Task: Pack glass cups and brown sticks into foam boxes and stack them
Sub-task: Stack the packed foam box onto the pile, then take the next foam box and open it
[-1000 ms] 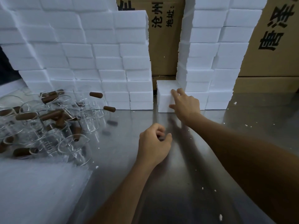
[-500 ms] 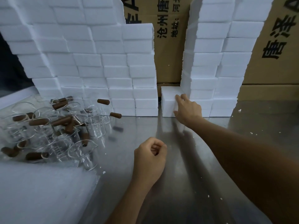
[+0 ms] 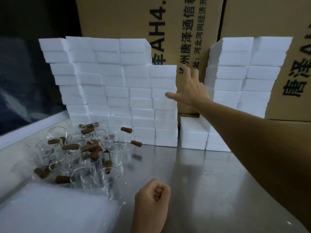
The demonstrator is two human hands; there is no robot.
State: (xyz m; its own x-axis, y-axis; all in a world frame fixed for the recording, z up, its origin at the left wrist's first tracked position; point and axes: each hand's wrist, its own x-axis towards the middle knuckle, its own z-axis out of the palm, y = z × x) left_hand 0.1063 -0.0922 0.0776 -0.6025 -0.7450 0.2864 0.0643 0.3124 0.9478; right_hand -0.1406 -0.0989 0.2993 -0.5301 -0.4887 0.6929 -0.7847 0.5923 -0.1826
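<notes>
A heap of clear glass cups (image 3: 87, 158) mixed with short brown sticks (image 3: 70, 146) lies on the left of the steel table (image 3: 210, 182). White foam boxes stand in a tall left stack (image 3: 117, 91) and a tall right stack (image 3: 242, 84), with a low pile of foam boxes (image 3: 193, 133) in the gap between them. My right hand (image 3: 190, 89) is raised in that gap with fingers spread, its thumb by the left stack's right edge, holding nothing. My left hand (image 3: 153, 197) hovers low over the table, curled into an empty fist.
Large cardboard cartons (image 3: 185, 31) with printed characters stand behind the foam stacks. A blurred white foam sheet (image 3: 55, 209) lies at the near left corner. Small white foam crumbs dot the steel surface. A dark window area lies to the far left.
My right hand left the low foam pile and rose into the gap between the stacks, fingers spreading. My left hand drew back toward me. The view tilted upward.
</notes>
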